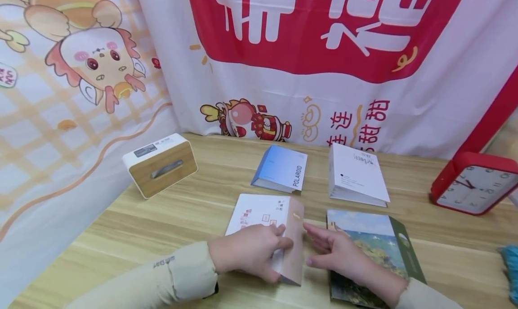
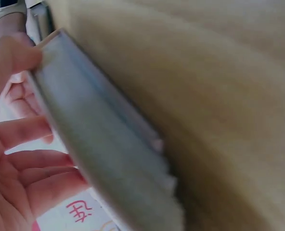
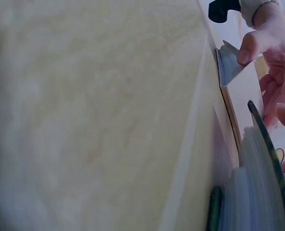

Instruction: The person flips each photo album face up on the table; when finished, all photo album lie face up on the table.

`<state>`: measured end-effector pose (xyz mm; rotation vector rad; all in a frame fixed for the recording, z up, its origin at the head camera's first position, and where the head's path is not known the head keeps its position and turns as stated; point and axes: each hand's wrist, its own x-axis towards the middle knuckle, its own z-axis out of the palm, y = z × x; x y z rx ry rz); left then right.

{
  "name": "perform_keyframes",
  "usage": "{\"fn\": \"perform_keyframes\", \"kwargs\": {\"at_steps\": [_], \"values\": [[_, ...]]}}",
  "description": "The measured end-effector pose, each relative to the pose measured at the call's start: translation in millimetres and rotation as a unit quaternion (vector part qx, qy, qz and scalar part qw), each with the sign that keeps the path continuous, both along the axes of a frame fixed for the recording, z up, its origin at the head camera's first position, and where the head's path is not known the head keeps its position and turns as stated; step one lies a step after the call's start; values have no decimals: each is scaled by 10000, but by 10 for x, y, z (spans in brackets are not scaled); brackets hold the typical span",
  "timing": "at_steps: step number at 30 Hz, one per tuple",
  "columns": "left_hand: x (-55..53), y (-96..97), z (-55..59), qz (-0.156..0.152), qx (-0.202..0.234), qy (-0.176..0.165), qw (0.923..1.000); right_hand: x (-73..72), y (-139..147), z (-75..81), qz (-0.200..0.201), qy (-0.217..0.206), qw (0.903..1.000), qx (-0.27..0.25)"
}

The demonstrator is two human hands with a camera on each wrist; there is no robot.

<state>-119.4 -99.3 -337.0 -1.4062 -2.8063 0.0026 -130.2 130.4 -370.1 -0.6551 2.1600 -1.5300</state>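
Note:
A white book (image 1: pixel 259 208) with a pinkish-beige strip along its right side lies on the wooden table. My left hand (image 1: pixel 252 253) is over its cover, with the thumb at the near edge and the fingers bent near the strip. In the left wrist view the thumb and fingers of that hand hold the book's cover edge (image 2: pixel 77 144). Just right of the strip, my right hand (image 1: pixel 341 253) has its fingers extended and holds nothing. Beneath it lies a book with a painted seascape cover and green strip (image 1: pixel 404 246); its page edges (image 3: pixel 253 173) show in the right wrist view.
Farther back lie a blue "POLAROID" book (image 1: pixel 279 167) and a white book (image 1: pixel 358 174) with dark lettering. A white box with a wood-look front (image 1: pixel 170 169) stands at left, a red clock (image 1: pixel 473 183) at right. A printed cloth (image 1: pixel 251 84) hangs behind the table.

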Motion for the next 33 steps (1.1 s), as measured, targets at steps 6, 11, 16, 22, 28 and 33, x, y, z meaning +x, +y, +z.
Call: {"fn": "perform_keyframes", "kwargs": {"at_steps": [6,11,16,22,28,33], "values": [[-14,-10,-57,-266,397,214,9986,11,-29,-18,38,-75,9999,-91],[-19,-21,-58,-144,788,64,9968,14,-46,-21,79,-258,9995,-134],[-17,-47,-42,166,1405,-108,9899,20,-53,-22,221,-272,9993,-113],[-5,-65,-30,476,1873,-332,9806,44,-56,5,295,-230,9993,-39],[3,-79,7,994,2251,-326,9687,49,-98,22,167,264,9995,15],[7,-86,46,1039,2530,-399,9610,66,-144,75,-115,628,9980,-32]]}}
